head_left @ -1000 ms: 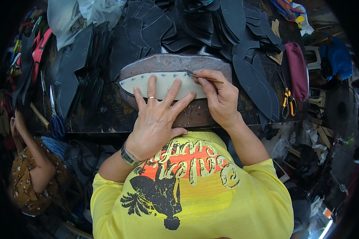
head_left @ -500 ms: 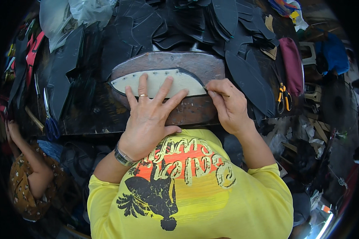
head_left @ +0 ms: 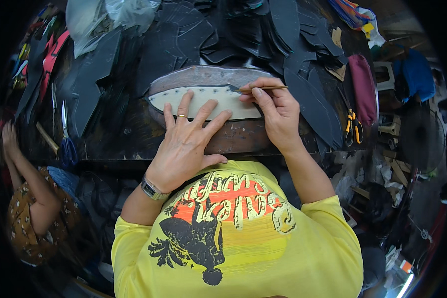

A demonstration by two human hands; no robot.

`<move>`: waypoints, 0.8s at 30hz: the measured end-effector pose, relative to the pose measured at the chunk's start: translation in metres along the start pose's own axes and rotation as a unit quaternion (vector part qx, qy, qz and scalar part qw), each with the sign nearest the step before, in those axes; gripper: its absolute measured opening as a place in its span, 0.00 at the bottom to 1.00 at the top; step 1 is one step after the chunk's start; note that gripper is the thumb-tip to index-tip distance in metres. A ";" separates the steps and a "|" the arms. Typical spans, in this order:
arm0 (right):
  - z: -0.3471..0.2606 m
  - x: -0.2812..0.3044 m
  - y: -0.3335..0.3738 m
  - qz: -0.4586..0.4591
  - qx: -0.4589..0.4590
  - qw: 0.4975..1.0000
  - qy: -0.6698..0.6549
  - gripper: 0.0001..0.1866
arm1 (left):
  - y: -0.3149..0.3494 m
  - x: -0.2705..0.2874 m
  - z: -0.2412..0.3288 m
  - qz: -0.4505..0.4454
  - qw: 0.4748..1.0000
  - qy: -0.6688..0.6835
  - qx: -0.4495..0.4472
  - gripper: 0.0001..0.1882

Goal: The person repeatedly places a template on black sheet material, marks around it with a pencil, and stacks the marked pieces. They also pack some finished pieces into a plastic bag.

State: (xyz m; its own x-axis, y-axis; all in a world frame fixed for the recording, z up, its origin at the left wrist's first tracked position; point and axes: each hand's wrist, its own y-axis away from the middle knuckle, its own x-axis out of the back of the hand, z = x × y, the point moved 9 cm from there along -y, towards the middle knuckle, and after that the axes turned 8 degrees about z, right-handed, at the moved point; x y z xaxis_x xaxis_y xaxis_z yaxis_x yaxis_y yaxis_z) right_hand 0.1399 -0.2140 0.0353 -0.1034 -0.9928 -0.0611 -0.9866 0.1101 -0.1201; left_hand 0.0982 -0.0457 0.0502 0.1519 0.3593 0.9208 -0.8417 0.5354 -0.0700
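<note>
A pale, pointed template (head_left: 208,110) with a row of small dark holes along its far edge lies on a brown wooden board (head_left: 238,139); dark material shows round its rim. My left hand (head_left: 184,141) lies flat on it, fingers spread, a ring on one finger. My right hand (head_left: 278,111) pinches a slim brown stick-like tool (head_left: 270,88), its tip touching or very near the template's far edge, right of the middle. The tool's exact kind is too small to tell.
Stacks of black cut sheets (head_left: 184,35) cover the far bench. Blue-handled scissors (head_left: 66,141) and a wooden-handled tool (head_left: 47,138) lie left; yellow-and-black cutters (head_left: 351,126) and a maroon pouch (head_left: 361,89) right. Clear plastic (head_left: 89,25) lies far left. Another person's arm (head_left: 37,193) is at left.
My right hand has moved from the template's right tip up and left to its far edge, the tool now plainly visible. My left hand stays flat on the template.
</note>
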 end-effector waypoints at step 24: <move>0.022 -0.011 -0.023 0.043 -0.054 0.998 -0.001 0.07 | 0.030 -0.005 -0.017 0.021 0.999 0.033 -0.025 0.47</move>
State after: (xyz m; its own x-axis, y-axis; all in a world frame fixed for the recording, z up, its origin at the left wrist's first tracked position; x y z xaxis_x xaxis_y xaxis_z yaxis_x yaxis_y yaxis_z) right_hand 0.1664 -0.2048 0.0168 -0.1887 -0.9796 -0.0696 -0.9818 0.1896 -0.0066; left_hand 0.0808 -0.0180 0.0364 0.1511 0.4307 0.8897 -0.8211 0.5558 -0.1296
